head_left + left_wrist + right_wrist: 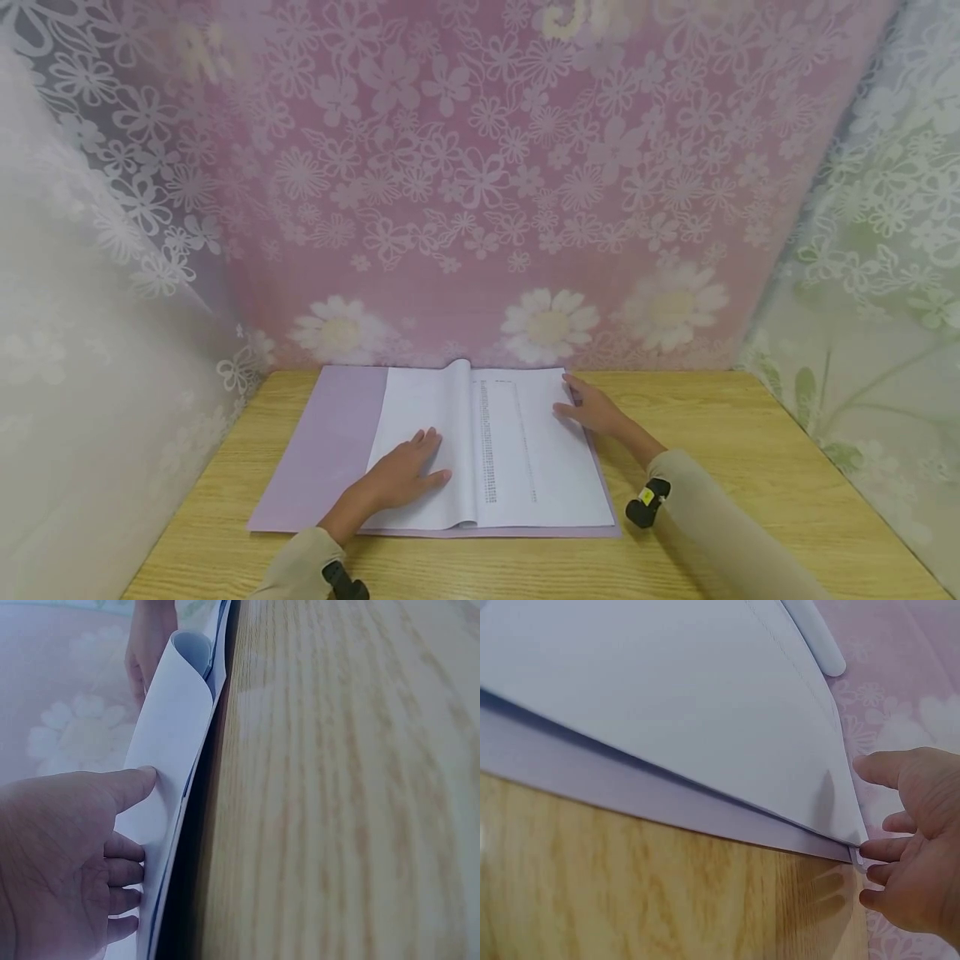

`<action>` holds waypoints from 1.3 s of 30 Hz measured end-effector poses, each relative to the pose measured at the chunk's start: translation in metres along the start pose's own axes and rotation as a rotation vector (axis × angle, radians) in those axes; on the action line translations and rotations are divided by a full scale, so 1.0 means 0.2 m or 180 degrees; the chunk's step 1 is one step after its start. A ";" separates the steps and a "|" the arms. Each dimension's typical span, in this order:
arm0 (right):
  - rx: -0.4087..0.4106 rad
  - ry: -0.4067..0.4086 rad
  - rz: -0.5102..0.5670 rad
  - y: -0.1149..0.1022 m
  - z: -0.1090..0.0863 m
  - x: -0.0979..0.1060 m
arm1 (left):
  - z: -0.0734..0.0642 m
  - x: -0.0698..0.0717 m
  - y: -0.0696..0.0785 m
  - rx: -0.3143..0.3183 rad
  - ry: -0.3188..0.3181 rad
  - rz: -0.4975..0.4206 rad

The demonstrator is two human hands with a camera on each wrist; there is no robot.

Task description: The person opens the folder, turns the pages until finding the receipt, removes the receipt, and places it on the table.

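Note:
A document with a lilac cover [330, 442] lies spread open on the table, its white pages turned to both sides. My left hand [401, 473] rests on the turned left page [412, 404], fingers and thumb extended; in the left wrist view its fingertips touch the paper. Beside it the turned pages bulge into a curved fold [459, 442] near the middle. The right page [566, 454] carries printed columns of small text. At that page's far right corner is my right hand [597, 412], fingers extended along the edge and thumb above the paper, pinching nothing.
The wooden table [690, 433] carries the document near its back edge. A pink flowered curtain [480, 208] stands right behind it, with pale flowered sheets [97, 375] at both sides. Small black cameras [648, 502] are strapped on both sleeved wrists.

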State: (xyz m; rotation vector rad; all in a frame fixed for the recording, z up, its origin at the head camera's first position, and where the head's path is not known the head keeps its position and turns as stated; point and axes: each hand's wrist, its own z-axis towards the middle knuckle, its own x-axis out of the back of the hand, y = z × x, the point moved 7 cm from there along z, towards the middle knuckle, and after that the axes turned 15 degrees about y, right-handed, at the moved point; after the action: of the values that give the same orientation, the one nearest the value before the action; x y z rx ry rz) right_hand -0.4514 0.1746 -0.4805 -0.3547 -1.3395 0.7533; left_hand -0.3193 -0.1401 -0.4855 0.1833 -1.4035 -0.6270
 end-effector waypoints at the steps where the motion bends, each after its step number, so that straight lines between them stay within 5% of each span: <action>1: -0.0032 -0.0004 0.0021 0.00 0.00 0.00 | 0.00 0.00 0.00 -0.0002 0.0002 -0.0004; 14: -0.0086 0.0069 0.0209 0.02 0.02 0.00 | 0.00 0.00 0.01 -0.0049 0.0015 -0.0014; 22: 0.0019 0.0543 0.0533 0.00 0.03 0.05 | 0.01 0.00 0.00 -0.0082 0.0024 0.0014; 30: -0.0208 0.0822 0.0983 0.07 0.09 0.08 | 0.01 -0.01 0.00 -0.0071 0.0031 0.0002; 39: -0.0170 0.0620 0.0807 0.04 0.15 0.08 | 0.00 0.00 0.01 -0.0056 0.0028 0.0020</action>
State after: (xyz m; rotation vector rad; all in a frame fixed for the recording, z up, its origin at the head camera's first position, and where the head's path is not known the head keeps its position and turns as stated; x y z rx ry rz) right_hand -0.4823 0.1845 -0.4669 -0.6333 -1.1443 0.8704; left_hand -0.3199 -0.1386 -0.4853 0.1673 -1.3890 -0.6325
